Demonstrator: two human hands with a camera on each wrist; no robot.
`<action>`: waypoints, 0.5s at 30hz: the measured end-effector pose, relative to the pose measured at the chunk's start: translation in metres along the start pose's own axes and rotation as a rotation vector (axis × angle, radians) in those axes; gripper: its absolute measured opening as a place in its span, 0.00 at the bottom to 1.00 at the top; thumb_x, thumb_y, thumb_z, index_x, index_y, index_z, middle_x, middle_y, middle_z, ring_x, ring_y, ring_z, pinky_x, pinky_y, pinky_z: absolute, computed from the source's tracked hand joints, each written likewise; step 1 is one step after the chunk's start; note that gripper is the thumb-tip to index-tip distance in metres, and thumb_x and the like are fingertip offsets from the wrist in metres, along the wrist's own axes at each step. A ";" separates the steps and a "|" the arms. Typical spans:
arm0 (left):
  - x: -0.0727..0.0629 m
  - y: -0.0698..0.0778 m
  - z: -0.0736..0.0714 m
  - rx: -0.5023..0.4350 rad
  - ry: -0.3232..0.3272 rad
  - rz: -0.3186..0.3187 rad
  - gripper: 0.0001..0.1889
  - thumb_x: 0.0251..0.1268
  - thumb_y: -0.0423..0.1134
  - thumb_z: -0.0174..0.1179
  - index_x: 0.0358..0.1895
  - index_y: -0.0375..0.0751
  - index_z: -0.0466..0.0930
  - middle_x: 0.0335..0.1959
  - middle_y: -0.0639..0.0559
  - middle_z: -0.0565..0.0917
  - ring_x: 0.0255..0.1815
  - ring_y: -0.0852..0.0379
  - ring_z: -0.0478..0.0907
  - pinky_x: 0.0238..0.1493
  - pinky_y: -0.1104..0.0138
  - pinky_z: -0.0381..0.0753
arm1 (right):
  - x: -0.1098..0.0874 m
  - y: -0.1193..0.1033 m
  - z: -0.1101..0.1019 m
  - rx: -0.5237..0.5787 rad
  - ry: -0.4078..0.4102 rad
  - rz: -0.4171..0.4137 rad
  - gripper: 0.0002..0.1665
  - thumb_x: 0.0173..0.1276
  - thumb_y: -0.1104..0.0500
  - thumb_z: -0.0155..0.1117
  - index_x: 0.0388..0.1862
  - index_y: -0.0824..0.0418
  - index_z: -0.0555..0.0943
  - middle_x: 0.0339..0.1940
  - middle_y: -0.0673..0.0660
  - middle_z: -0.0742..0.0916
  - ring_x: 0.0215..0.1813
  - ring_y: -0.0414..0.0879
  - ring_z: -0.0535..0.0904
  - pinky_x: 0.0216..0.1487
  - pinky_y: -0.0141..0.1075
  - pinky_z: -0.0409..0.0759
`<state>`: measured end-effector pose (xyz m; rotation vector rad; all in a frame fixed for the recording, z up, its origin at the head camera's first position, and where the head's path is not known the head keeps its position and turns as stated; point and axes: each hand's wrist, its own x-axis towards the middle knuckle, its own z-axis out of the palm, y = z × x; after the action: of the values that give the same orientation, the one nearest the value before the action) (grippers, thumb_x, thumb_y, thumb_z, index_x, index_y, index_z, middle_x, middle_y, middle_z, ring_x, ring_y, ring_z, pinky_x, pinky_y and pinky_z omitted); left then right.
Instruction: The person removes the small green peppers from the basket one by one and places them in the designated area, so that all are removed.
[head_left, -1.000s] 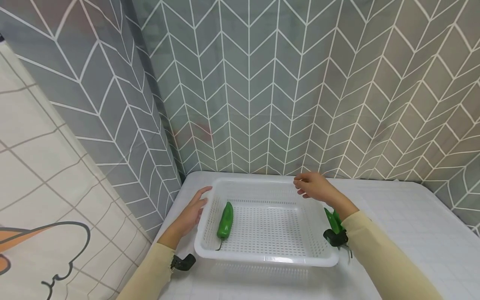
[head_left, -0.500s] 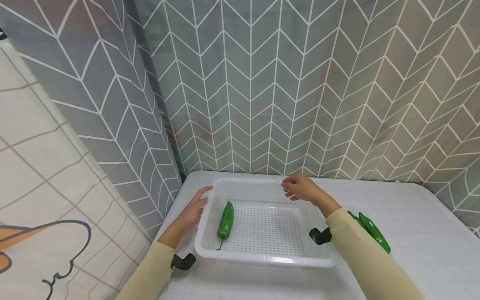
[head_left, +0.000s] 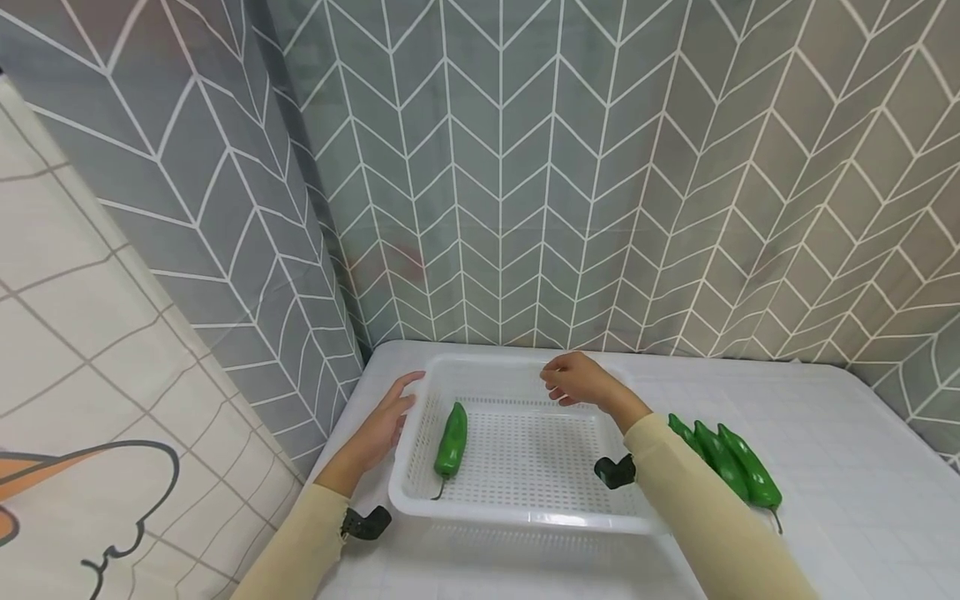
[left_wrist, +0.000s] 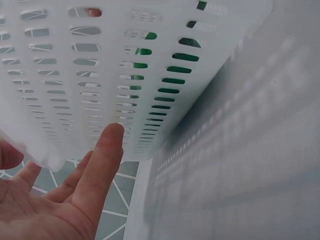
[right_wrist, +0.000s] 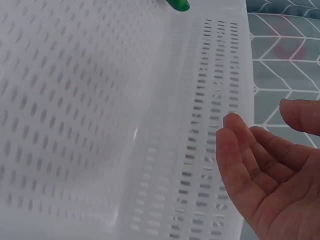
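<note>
A white perforated plastic basket [head_left: 577,523] stands on the table, with one long green pepper [head_left: 452,442] lying inside along its left side. My left hand [head_left: 382,425] is at the basket's left side. In the left wrist view its fingers [left_wrist: 102,155] lie fairly straight against the outer wall. Above the basket's far part hovers my right hand [head_left: 581,381], its fingers loosely bent and nothing between them. To the right of the basket, three green peppers [head_left: 752,468] lie side by side on the table, partly covered by the right sleeve.
A white cloth [head_left: 847,500] covers the table. Behind it hangs a grey curtain [head_left: 525,208] with white zigzag lines, close to the basket's far rim. At left hangs a white checked cloth [head_left: 112,333] with a cartoon drawing.
My right hand has moved left over the basket, and its sleeve has uncovered more of the peppers on the right. The left hand, basket and the pepper inside look unmoved.
</note>
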<state>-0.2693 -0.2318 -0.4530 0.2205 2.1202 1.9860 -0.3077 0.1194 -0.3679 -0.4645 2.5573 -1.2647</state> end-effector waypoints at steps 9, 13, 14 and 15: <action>0.000 0.001 0.000 -0.002 0.004 -0.005 0.25 0.86 0.44 0.35 0.80 0.60 0.51 0.72 0.38 0.69 0.61 0.44 0.79 0.50 0.56 0.84 | 0.013 -0.002 0.018 0.040 -0.033 0.046 0.20 0.79 0.60 0.56 0.59 0.76 0.78 0.45 0.67 0.85 0.45 0.55 0.85 0.48 0.46 0.86; 0.000 0.001 0.002 -0.003 0.010 -0.007 0.24 0.86 0.44 0.35 0.80 0.61 0.52 0.72 0.39 0.69 0.61 0.43 0.79 0.50 0.55 0.84 | 0.013 -0.004 0.024 0.032 -0.038 0.051 0.20 0.78 0.61 0.56 0.58 0.76 0.79 0.45 0.67 0.85 0.45 0.55 0.85 0.48 0.47 0.86; -0.001 0.000 0.002 -0.002 0.009 -0.004 0.25 0.86 0.44 0.35 0.80 0.60 0.52 0.72 0.39 0.69 0.61 0.43 0.79 0.50 0.55 0.84 | 0.013 -0.005 0.025 0.030 -0.039 0.049 0.19 0.78 0.61 0.56 0.57 0.76 0.79 0.44 0.67 0.85 0.44 0.55 0.85 0.47 0.47 0.86; -0.001 0.000 0.002 -0.002 0.011 -0.004 0.25 0.85 0.44 0.36 0.80 0.61 0.52 0.73 0.39 0.68 0.61 0.43 0.79 0.50 0.55 0.84 | 0.014 -0.006 0.027 0.031 -0.038 0.051 0.19 0.78 0.61 0.57 0.57 0.76 0.79 0.44 0.67 0.85 0.44 0.55 0.85 0.47 0.47 0.86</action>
<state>-0.2682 -0.2301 -0.4529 0.2060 2.1237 1.9916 -0.3097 0.0915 -0.3805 -0.4095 2.4984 -1.2638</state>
